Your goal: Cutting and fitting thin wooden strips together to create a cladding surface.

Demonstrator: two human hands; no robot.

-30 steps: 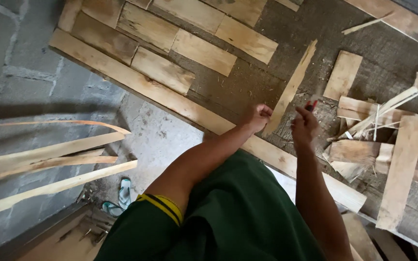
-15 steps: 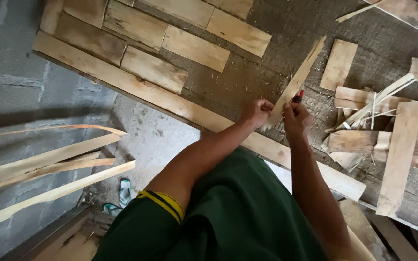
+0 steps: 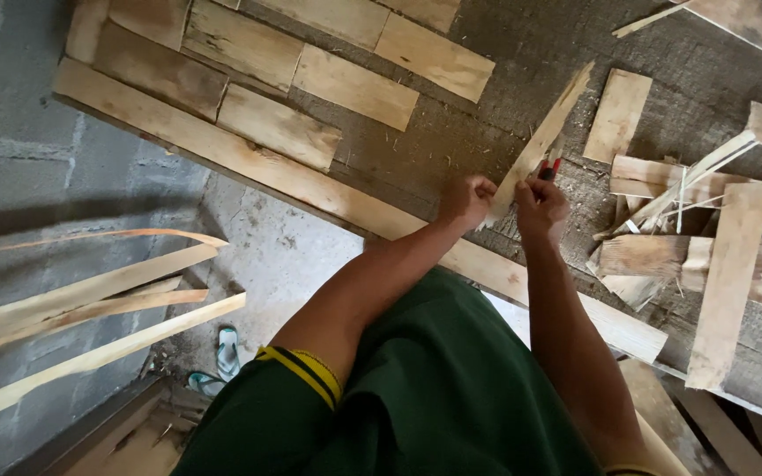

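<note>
At the far left, thin curved offcuts lean out from the wall, and a sandal lies on the concrete floor below them. Next, a long plank runs diagonally under your arms, with short boards laid side by side above it.

In the middle, your left hand is closed around the lower end of a narrow wooden strip, which angles up and to the right over the rough dark surface. Just beside it, your right hand is curled shut on a red-handled tool, held against the strip's edge; its working end is hidden.

The strip looks already slim and tapered, so the shaping seems well begun, though I cannot tell how much is left on this piece. To the right, a heap of cut boards and splinters lies loose.
</note>
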